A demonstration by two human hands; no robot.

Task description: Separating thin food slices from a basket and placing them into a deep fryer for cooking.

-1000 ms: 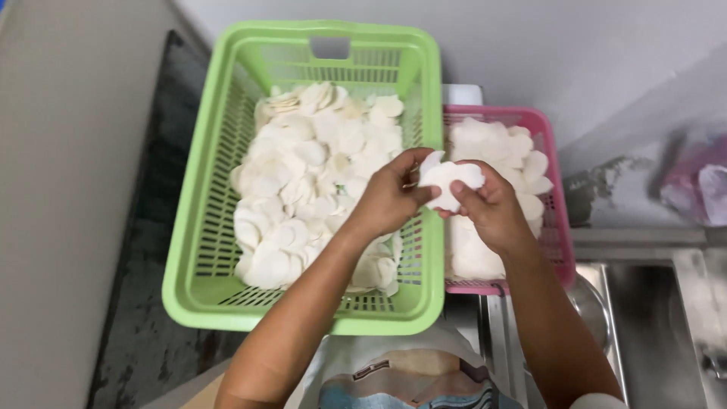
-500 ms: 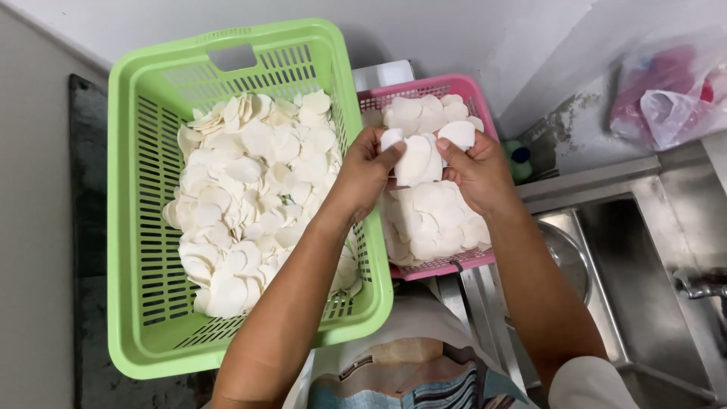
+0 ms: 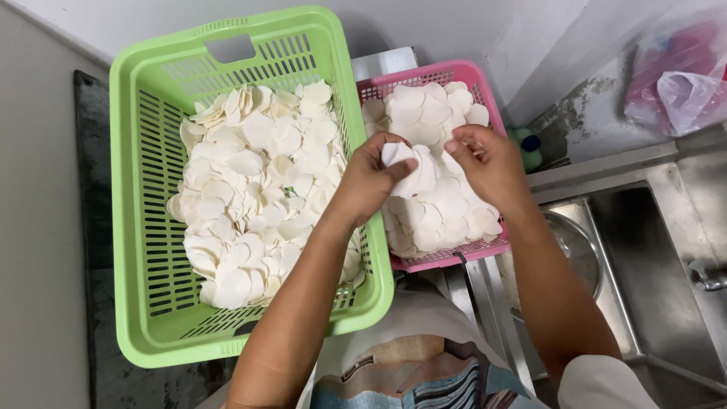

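A: Hands?
B: Left hand (image 3: 372, 178) is pinched shut on a small stack of white discs (image 3: 409, 168), mid frame, over the pink basket (image 3: 424, 76). Right hand (image 3: 488, 160) sits just beside the stack, fingers curled together at its right edge; can't tell if it grips a disc or only touches.

A: Where's the rest of the stuff?
B: Green basket (image 3: 136, 227), left half of frame, holds a loose heap of discs (image 3: 250, 197) spread across most of its floor. Pink basket, upper centre, holds a neater pile (image 3: 443, 208), discs overlapping and reaching near its rim.

A: Progress?
B: My guess: discs get peeled apart or sorted between the two baskets. Pink one looks close to full, green one still has plenty, so somewhere mid-job, a lot left. Direction of transfer I can't tell from this shot.

A: Anything else?
B: Steel sink (image 3: 644, 227) at right with a round pot (image 3: 575, 257) partly under the right forearm. Bag (image 3: 681, 83) in pink and clear plastic, upper right. Small green bottle (image 3: 528, 148) by the pink basket's right corner.
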